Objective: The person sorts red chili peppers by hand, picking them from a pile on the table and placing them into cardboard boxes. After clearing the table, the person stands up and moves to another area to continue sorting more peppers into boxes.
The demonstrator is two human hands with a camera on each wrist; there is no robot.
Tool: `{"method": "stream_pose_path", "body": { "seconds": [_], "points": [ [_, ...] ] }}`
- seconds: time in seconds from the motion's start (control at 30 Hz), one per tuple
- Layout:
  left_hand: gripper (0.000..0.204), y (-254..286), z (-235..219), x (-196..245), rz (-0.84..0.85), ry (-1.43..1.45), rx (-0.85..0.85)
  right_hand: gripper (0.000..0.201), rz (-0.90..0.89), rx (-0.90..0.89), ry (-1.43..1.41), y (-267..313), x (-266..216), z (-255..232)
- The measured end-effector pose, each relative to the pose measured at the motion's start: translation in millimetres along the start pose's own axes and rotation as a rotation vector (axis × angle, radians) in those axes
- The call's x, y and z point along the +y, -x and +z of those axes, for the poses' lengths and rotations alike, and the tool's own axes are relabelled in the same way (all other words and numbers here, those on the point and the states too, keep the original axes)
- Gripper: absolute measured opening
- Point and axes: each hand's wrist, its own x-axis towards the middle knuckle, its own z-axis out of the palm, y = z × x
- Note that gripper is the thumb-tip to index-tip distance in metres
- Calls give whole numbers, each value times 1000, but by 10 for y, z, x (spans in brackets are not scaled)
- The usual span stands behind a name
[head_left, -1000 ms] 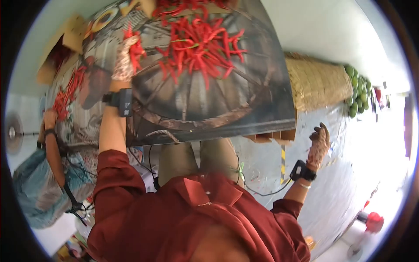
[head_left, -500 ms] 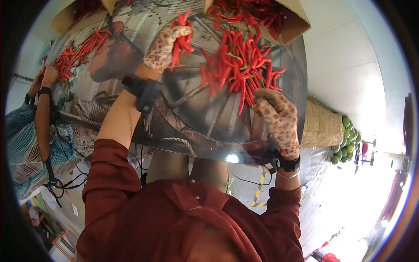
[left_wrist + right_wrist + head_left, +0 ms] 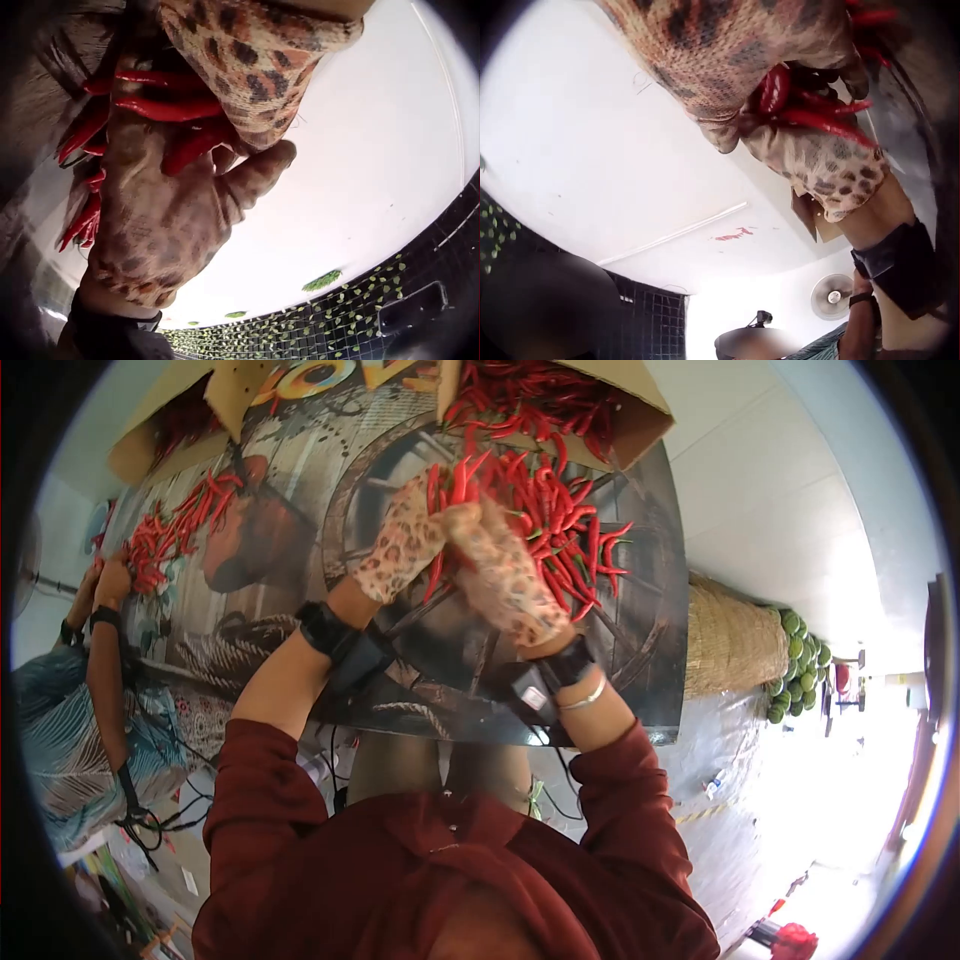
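Both hands wear leopard-print gloves and meet over the table in the head view. My left hand (image 3: 400, 545) grips a small bunch of red chili peppers (image 3: 460, 478), their ends poking up past the fingers. Across from it, my right hand (image 3: 508, 578) has its fingers curled at the same bunch, somewhat blurred. Several chilies (image 3: 169, 109) lie between the two gloves in the left wrist view. Chilies (image 3: 825, 126) also stick out between the hands in the right wrist view, where the right glove hides part of the bunch. A loose pile of red chilies (image 3: 570, 520) lies just right of the hands.
An open cardboard box (image 3: 640, 420) of chilies stands behind the pile, another box (image 3: 235, 395) at back left. Further left, another person's hand (image 3: 115, 575) is at a smaller chili heap (image 3: 190, 525). A woven sack (image 3: 735, 640) and green round produce (image 3: 800, 665) are beyond the table's right edge.
My right hand came from beyond the table's right side to the chili pile, then left to the left hand. The left hand kept its bunch and moved right and down in view.
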Motion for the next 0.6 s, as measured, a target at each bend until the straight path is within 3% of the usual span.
{"method": "stream_pose_path", "body": {
  "seconds": [0.03,0.07,0.13,0.2,0.27,0.3,0.4,0.47,0.53,0.6],
  "points": [
    [20,-17,-8,-127,110,-395,4,50,-309,46,514,-19,53,-58],
    [24,-5,-3,-168,148,-524,20,50,-308,52,527,-13,68,-51],
    [33,23,25,-149,222,-785,70,54,-182,162,101,11,118,119],
    [44,34,21,-11,188,-599,48,65,-3,154,-365,13,149,162],
    [48,66,23,261,156,-510,10,69,-97,76,15,35,182,123],
    [44,41,12,100,304,-607,39,69,-97,75,14,46,178,141],
    [40,73,21,31,493,-670,94,76,136,120,-199,73,205,186],
    [39,76,28,176,528,-638,112,71,-169,138,157,93,272,199],
    [40,23,-8,373,366,-667,-44,72,-64,125,225,102,144,167],
    [42,23,-52,166,319,-652,-42,74,42,109,285,99,101,187]
  ]
}}
